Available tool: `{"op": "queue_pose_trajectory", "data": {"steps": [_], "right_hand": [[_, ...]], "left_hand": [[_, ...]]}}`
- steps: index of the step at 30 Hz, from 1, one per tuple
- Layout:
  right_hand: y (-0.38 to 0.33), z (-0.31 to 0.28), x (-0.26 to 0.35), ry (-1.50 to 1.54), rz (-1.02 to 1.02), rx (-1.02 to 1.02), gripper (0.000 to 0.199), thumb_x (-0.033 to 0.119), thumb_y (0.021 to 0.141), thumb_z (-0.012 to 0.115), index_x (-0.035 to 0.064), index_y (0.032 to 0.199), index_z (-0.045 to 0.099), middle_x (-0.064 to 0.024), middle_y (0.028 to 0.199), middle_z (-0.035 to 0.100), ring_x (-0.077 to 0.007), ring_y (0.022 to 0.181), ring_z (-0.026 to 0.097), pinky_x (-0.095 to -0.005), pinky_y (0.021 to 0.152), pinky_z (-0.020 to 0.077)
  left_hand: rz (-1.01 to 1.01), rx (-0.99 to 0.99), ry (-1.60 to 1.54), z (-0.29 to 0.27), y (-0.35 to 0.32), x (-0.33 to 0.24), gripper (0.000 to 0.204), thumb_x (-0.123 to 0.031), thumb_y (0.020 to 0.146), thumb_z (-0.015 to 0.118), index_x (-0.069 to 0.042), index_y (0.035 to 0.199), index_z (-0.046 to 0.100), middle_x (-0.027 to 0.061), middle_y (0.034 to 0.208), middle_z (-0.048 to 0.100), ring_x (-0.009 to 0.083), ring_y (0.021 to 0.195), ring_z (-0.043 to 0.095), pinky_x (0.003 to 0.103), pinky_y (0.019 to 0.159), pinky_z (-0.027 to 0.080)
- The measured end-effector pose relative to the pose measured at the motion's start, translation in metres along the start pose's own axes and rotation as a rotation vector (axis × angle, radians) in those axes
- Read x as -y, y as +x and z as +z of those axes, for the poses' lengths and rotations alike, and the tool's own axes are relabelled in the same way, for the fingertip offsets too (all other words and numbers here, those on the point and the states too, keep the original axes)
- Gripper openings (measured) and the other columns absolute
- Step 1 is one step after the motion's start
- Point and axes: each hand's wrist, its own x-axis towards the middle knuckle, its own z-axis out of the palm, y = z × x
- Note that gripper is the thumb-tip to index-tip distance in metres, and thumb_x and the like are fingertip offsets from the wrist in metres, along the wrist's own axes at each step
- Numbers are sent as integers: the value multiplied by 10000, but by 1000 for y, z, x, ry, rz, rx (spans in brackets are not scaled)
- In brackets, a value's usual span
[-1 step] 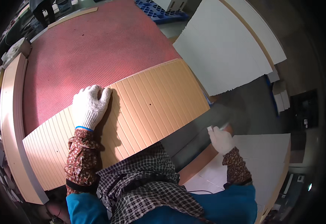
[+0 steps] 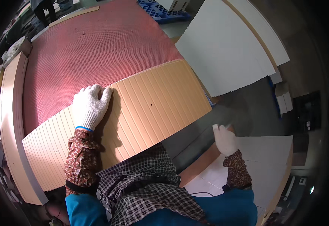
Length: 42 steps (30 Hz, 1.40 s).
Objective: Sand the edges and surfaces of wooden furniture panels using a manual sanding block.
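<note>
White-knit-gloved left hand (image 2: 92,106) resting, thumb spread, on tan grooved rectangular panel (image 2: 155,109); white-gloved right hand (image 2: 226,141) hovering, cannot tell grip.

Workshop, grooved panel (image 2: 160,101), large white boards (image 2: 224,49), blue pallet (image 2: 150,9)

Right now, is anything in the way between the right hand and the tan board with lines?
Nothing visible is. Between the right hand and the tan board there's just a gap over grey floor. The left hand rests on the board.
</note>
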Motion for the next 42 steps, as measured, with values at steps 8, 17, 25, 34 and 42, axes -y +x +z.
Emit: {"op": "queue_pose_trajectory", "data": {"steps": [8, 17, 25, 34, 42], "right_hand": [[49, -15, 8, 272, 164, -73, 318, 318, 1122, 548, 37, 990, 615, -202, 739, 662, -438, 693, 687, -536, 619, 539], [68, -25, 11, 159, 2, -97, 281, 294, 1103, 586, 55, 956, 610, -167, 688, 644, -403, 647, 680, -517, 581, 532], [229, -45, 24, 352, 106, 16, 520, 416, 1162, 379, -12, 1013, 634, -286, 870, 717, -498, 874, 702, -592, 821, 549], [293, -47, 27, 386, 46, 4, 561, 434, 1160, 356, -33, 1133, 664, -309, 1056, 730, -492, 1035, 703, -580, 928, 547], [95, -29, 8, 154, 62, 44, 403, 392, 1133, 492, 35, 1016, 637, -233, 854, 734, -449, 814, 729, -570, 691, 561]], "left_hand": [[-8, 26, -23, -5, 1, -3, 399, -429, 1008, 681, -48, 1006, 798, 144, 968, 781, 358, 979, 711, 459, 902, 564], [7, 12, -7, 0, 2, 0, 379, -409, 1007, 686, -47, 991, 795, 145, 962, 783, 361, 962, 711, 466, 900, 562], [-1, 0, -13, -3, 1, -3, 383, -403, 998, 700, -32, 966, 789, 159, 944, 771, 360, 946, 709, 477, 904, 557], [-53, 74, -34, -6, 2, -2, 434, -451, 1000, 686, -33, 993, 803, 160, 966, 785, 360, 981, 718, 475, 928, 560], [-20, 41, -21, 0, 1, 2, 449, -468, 1004, 678, -37, 976, 802, 158, 944, 783, 361, 957, 717, 476, 907, 560]]}}
